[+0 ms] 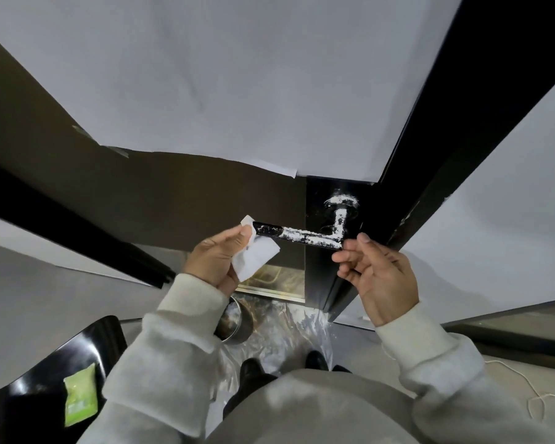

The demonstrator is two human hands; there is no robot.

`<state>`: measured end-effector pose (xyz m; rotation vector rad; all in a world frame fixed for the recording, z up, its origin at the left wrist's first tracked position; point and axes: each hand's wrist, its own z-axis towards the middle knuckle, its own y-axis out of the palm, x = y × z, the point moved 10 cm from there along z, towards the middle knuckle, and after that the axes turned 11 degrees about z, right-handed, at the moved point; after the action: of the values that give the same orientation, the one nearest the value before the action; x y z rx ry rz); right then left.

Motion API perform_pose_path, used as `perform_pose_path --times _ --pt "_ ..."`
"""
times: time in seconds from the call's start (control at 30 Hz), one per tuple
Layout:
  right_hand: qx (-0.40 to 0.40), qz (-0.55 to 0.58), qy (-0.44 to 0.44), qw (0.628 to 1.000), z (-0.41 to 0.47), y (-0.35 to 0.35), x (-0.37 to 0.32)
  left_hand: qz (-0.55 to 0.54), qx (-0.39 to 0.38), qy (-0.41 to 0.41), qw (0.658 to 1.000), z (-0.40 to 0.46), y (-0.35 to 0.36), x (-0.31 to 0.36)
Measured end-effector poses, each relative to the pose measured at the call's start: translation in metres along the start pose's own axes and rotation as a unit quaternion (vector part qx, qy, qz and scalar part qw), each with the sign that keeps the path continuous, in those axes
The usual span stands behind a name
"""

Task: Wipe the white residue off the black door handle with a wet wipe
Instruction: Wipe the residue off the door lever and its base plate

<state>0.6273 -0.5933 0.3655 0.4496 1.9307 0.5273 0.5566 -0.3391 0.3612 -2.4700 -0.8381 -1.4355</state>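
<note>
From the head view, the black door handle (pixel 305 234) juts left from the dark door, its lever and round base caked in white residue (pixel 314 237) except near the free left tip. The left hand (pixel 217 262) has its grip clenched on a white wet wipe (pixel 257 256), pressed against that tip. The right hand (pixel 377 270) hovers just below the handle's bend, fingers relaxed, grasping nothing; a green wipe packet (pixel 80 399) lies on a black chair (pixel 29 395) near left.

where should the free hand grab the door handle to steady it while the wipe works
Probably the bend of the door handle, coming from the right, where the right hand hovers open. The bar sticks out leftward and the left hand holds the wipe at its free tip, so that end is taken. White residue covers the bend.
</note>
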Motion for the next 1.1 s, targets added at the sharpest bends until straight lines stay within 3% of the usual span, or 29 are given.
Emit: perform_pose_path --times 0.07,0.23,0.3,0.37,0.43,0.5,0.6,0.7,0.77,0.83,0.9,1.1 --pt "0.002 -0.001 -0.001 1.0 -0.001 -0.001 -0.001 -0.034 -0.01 0.008 0.999 0.0 0.007 -0.004" --pt "0.013 -0.002 0.002 1.0 0.0 0.0 -0.003 -0.069 -0.128 0.044 0.988 -0.005 0.039 0.012" --pt "0.012 -0.002 0.004 1.0 -0.001 0.002 -0.002 -0.014 -0.169 0.06 0.984 -0.003 0.038 0.023" --pt "0.011 -0.002 0.004 1.0 0.0 0.002 -0.001 0.151 -0.167 0.114 0.968 0.002 0.035 0.04" --pt "0.012 0.003 0.006 1.0 0.0 0.002 0.0 0.336 -0.11 0.206 0.912 0.003 0.034 0.062" --pt "0.014 0.01 0.008 1.0 0.0 0.001 0.001 0.474 -0.043 0.284 0.833 -0.002 0.036 0.076" --pt "0.014 0.013 0.007 1.0 0.0 -0.001 0.0 0.522 0.012 0.378 0.764 -0.031 0.039 0.076" --pt "0.018 0.014 0.001 1.0 0.0 -0.005 -0.001 0.503 0.033 0.464 0.729 -0.056 0.044 0.07" --pt "0.016 0.012 -0.002 1.0 -0.001 -0.006 -0.001 0.484 0.065 0.474 0.733 -0.058 0.041 0.072" --pt "0.011 0.009 -0.001 1.0 -0.001 -0.005 -0.001 0.444 0.104 0.45 0.768 -0.053 0.035 0.081" --pt "0.008 0.008 -0.002 1.0 -0.002 -0.005 0.0 0.425 0.095 0.431 0.79 -0.05 0.04 0.088" --pt "0.004 0.007 0.006 1.0 -0.001 -0.009 0.002 0.502 -0.017 0.447 0.74 -0.048 0.063 0.078"
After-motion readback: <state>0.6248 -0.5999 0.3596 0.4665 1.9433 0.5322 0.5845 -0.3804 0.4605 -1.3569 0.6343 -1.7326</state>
